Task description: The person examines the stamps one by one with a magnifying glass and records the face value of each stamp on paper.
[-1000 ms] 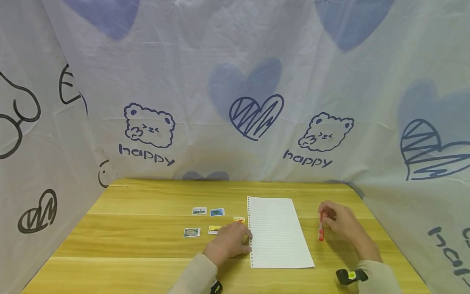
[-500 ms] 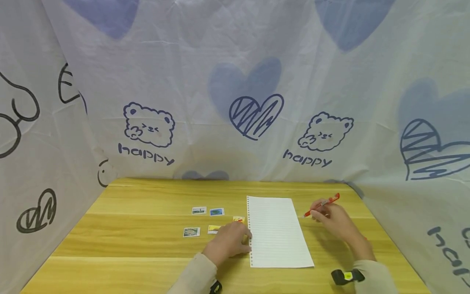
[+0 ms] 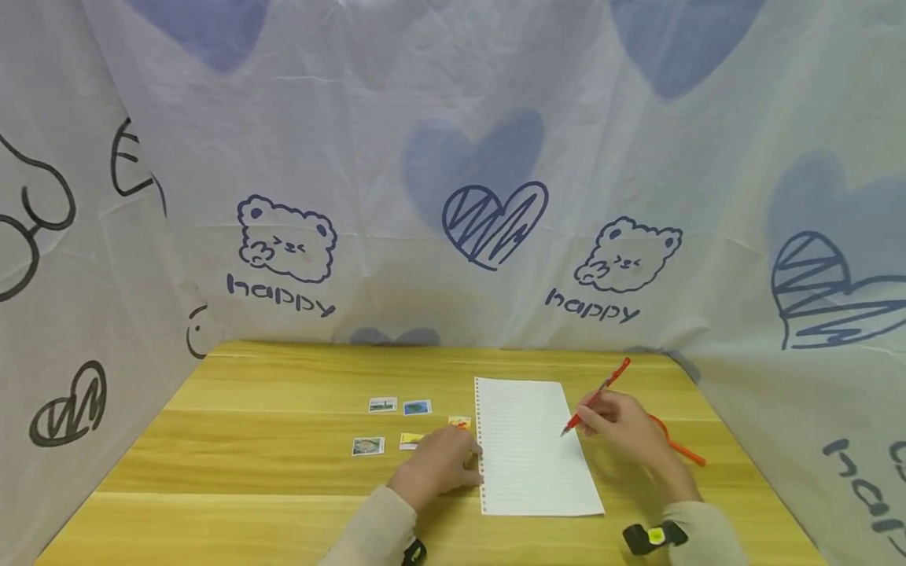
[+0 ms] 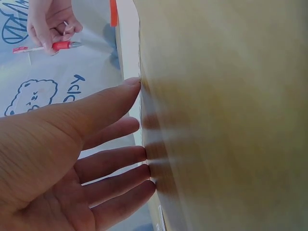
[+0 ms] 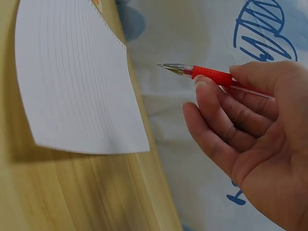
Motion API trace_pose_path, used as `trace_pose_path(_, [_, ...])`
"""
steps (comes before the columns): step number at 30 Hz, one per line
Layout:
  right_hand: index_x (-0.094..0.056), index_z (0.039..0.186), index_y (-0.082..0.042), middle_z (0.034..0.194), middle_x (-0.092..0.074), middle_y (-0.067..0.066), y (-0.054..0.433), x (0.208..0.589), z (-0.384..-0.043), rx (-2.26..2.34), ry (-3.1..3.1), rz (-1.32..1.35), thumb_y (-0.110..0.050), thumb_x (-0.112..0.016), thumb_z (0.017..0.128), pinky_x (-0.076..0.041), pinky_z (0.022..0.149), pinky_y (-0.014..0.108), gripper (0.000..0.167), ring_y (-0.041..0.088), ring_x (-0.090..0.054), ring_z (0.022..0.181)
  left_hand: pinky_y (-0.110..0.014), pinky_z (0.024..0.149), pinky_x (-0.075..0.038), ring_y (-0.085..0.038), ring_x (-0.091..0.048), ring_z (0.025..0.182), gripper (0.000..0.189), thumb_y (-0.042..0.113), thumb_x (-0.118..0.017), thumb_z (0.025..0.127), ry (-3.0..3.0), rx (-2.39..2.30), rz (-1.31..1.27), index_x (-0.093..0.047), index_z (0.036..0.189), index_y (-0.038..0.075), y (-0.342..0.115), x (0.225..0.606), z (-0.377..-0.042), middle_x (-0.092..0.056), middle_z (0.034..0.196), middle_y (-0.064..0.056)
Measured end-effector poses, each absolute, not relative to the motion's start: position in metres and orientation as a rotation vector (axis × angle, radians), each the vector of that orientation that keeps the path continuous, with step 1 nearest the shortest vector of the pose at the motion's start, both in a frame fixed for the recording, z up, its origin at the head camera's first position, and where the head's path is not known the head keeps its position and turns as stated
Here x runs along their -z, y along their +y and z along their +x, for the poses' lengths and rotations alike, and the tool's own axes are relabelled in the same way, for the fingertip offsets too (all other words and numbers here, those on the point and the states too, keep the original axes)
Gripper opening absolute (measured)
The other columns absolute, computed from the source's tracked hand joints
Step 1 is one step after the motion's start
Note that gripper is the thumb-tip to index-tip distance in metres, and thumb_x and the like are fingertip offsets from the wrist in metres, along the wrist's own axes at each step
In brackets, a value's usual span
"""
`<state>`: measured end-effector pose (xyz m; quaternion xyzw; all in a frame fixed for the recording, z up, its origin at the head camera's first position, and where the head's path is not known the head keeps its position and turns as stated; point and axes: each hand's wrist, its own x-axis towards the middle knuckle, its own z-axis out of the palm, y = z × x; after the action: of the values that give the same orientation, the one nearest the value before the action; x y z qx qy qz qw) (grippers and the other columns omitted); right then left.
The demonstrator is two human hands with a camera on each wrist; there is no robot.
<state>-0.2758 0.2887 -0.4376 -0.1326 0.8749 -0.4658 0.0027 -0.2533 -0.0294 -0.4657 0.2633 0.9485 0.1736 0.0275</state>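
My right hand (image 3: 619, 420) pinches a red gel pen (image 5: 211, 76) by its red grip between thumb and fingers. The pen's bare metal tip points down and left over the right part of a sheet of lined paper (image 3: 534, 464). In the right wrist view the tip stands out in front of the fingertips, apart from the sheet. My left hand (image 3: 440, 465) rests at the sheet's punched left edge. Its fingers are extended, and in the left wrist view the fingertips (image 4: 147, 185) touch down at the surface.
Left of the sheet lie several small stamp-like pictures, among them a green one (image 3: 368, 446), a blue one (image 3: 418, 407) and a yellow one (image 3: 460, 423) by the left hand. A bent red strip (image 3: 685, 452) lies right of the right wrist on the wooden table (image 3: 248, 464). A printed cloth (image 3: 396, 157) hangs behind.
My right hand has turned the pen from pointing upright to a slanted writing hold and moved left to the sheet. The red strip has come into sight behind the wrist. The left hand stays put.
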Motion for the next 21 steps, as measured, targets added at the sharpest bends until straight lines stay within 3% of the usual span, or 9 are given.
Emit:
trace_pose_path(3, [-0.067, 0.107, 0.008, 0.092, -0.076, 0.019, 0.283, 0.438, -0.277, 1.507, 2.680, -0.410, -0.017, -0.069, 0.099, -0.064, 0.077, 0.036, 0.026, 0.019, -0.074, 0.079, -0.023, 0.059, -0.039, -0.008, -0.046, 0.065, 0.038, 0.030, -0.087, 0.082, 2.925, -0.537, 0.814, -0.079, 0.114, 0.011, -0.030, 0.466, -0.253, -0.079, 0.114, -0.003])
trace_pose_path(12, [-0.061, 0.104, 0.012, 0.092, -0.071, 0.023, 0.267, 0.445, -0.285, 1.609, 2.559, -0.471, -0.005, -0.065, 0.099, -0.063, 0.073, 0.026, 0.018, 0.010, -0.071, 0.075, -0.023, 0.063, -0.043, -0.008, -0.049, 0.068, 0.037, 0.029, -0.088, 0.082, 2.927, -0.550, 0.826, -0.079, 0.114, 0.011, -0.029, 0.467, -0.253, -0.079, 0.113, -0.003])
trace_pose_path(17, [-0.060, 0.104, 0.011, 0.093, -0.070, 0.026, 0.256, 0.446, -0.289, 1.597, 2.511, -0.508, -0.005, -0.069, 0.095, -0.064, 0.072, 0.029, 0.020, 0.013, -0.072, 0.076, -0.025, 0.069, -0.049, -0.009, -0.057, 0.077, 0.037, 0.030, -0.087, 0.083, 2.930, -0.535, 0.816, -0.079, 0.114, 0.012, -0.029, 0.468, -0.252, -0.079, 0.114, -0.002])
trace_pose_path(21, [-0.059, 0.102, 0.007, 0.090, -0.070, 0.017, 0.247, 0.447, -0.290, 1.568, 2.516, -0.517, -0.008, -0.073, 0.093, -0.064, 0.074, 0.035, 0.023, 0.016, -0.073, 0.076, -0.028, 0.074, -0.054, -0.009, -0.060, 0.083, 0.036, 0.030, -0.086, 0.084, 2.932, -0.516, 0.814, -0.079, 0.114, 0.012, -0.028, 0.469, -0.252, -0.079, 0.116, -0.002])
